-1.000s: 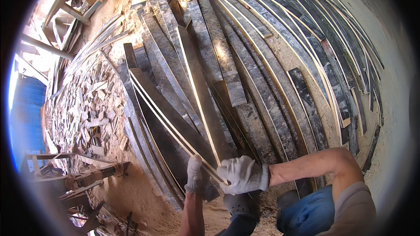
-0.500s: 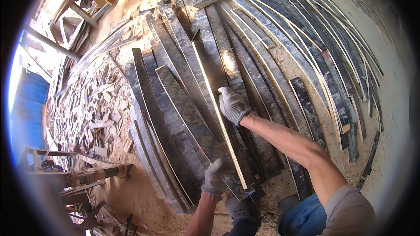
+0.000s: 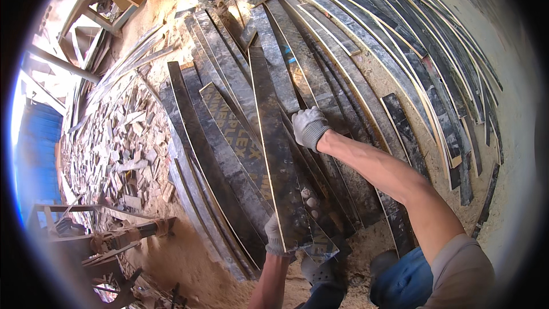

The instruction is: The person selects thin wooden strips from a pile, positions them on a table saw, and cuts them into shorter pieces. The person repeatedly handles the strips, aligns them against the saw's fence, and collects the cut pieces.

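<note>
We'd rolled the black-faced plywood strip from edge-up to broad-face-up, over the other strips; left hand gripped its near end, right hand curled beside it, hold unclear.

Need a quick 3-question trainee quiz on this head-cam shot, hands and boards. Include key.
1. Multiple choice: the left hand holds
A) a coiled rope
B) a long dark board
C) a hammer

2. Which is nearer the picture's lower edge: the left hand or the right hand?

3. True or false: the heap of small scraps lies to the left of both hands.

Key: 1. B. 2. The left hand. 3. True.
</note>
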The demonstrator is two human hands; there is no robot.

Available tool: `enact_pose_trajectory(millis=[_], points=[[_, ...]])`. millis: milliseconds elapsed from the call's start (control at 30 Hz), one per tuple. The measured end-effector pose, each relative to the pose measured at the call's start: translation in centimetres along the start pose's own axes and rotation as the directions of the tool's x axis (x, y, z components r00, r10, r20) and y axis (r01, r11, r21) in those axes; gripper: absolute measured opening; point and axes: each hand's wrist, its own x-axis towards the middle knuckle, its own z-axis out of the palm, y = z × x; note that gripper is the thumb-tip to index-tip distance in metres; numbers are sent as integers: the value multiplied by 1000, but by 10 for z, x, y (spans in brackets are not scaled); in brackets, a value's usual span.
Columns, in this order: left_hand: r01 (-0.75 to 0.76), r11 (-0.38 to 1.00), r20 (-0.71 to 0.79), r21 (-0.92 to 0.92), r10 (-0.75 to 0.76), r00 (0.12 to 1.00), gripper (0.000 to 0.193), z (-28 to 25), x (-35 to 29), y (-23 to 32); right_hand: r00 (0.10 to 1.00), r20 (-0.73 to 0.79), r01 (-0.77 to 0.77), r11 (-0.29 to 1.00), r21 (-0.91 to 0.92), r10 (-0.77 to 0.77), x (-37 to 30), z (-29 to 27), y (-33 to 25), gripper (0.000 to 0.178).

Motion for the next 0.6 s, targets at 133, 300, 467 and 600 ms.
enact_pose_trajectory(millis=[133,300,467,600], points=[[4,1000,114,-25,-1,994,65,-13,1,7,865,-241,-443,895,45,440,36,-5,-20,54],[56,998,241,-37,-46,969,87,-18,4,27,689,-102,-642,669,374,718,109,-11,-25,84],[-59,996,254,62,42,966,99,-3,-7,31,794,-93,-377,606,700,601,123,3,-12,43],[-66,994,230,82,46,972,99,3,-13,31,753,-89,-512,665,544,652,118,2,-18,42]])
